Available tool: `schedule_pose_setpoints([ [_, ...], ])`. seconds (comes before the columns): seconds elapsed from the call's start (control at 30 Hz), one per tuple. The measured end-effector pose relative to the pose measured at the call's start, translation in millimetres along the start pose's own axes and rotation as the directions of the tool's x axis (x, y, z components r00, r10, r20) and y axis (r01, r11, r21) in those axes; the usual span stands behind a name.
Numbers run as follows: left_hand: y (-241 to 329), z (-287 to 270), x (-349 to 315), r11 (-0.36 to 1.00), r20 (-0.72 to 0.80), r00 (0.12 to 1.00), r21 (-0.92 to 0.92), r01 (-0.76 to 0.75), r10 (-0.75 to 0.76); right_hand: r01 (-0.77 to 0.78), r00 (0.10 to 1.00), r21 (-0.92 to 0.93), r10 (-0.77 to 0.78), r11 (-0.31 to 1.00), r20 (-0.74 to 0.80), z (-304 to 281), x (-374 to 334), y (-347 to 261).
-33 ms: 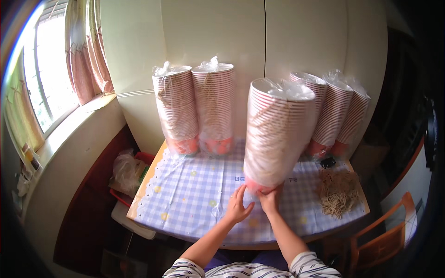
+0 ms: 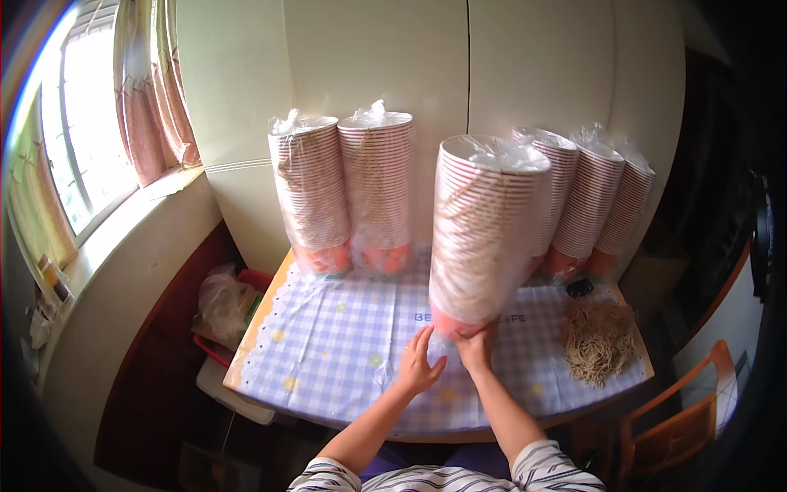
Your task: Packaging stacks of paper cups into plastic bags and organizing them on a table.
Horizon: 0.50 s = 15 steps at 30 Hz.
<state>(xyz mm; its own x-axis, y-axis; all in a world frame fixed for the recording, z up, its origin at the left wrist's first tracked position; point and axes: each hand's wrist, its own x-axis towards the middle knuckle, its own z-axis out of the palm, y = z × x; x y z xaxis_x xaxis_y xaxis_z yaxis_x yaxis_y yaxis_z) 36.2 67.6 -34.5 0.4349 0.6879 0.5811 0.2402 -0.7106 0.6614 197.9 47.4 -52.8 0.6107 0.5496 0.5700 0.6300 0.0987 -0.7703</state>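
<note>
Nearest us are two striped sleeves [image 2: 537, 469]. Beyond them, our left grip [image 2: 420, 371] is open, thumb spread from the fingers, its fingertips at the lower left of a tall bagged paper-cup stack [image 2: 484, 234]; we cannot tell whether they touch it. Our right grip [image 2: 475, 348] is curled round the stack's base at the lower right, holding it there, though some fingertips are hidden. We judge that the stack could topple, since both hands sit low while most of its height rises unsupported above them; the slick film might also slide out of the right grip. The stack stands upright just beyond both grips, its orange-red bottom between them, over the checked surface [image 2: 344, 369]; we cannot tell whether its whole weight rests there. To its right lies a tangle of tan twine [image 2: 600, 348], with a small black object [image 2: 579, 288] just behind. Farther back we see two rear-left stacks [image 2: 377, 189] and three rear-right stacks [image 2: 589, 201], all bagged alike, before a pale cabinet [image 2: 377, 57].
</note>
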Motion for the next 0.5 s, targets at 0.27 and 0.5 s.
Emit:
schedule_pose_setpoints([
  [0.27, -25.0, 8.8, -4.4, 0.988, -0.034, 0.994, 0.116, -0.101, 0.106, -0.102, 0.995, -0.082, 0.103, 0.991, 0.008, 101.2, 93.8, 62.4],
  [0.5, -28.3, 11.3, -7.1, 0.991, -0.004, 0.996, 0.105, -0.083, 0.084, -0.127, 0.991, -0.114, 0.121, 0.985, -0.056, 148.8, 135.3, 75.0],
])
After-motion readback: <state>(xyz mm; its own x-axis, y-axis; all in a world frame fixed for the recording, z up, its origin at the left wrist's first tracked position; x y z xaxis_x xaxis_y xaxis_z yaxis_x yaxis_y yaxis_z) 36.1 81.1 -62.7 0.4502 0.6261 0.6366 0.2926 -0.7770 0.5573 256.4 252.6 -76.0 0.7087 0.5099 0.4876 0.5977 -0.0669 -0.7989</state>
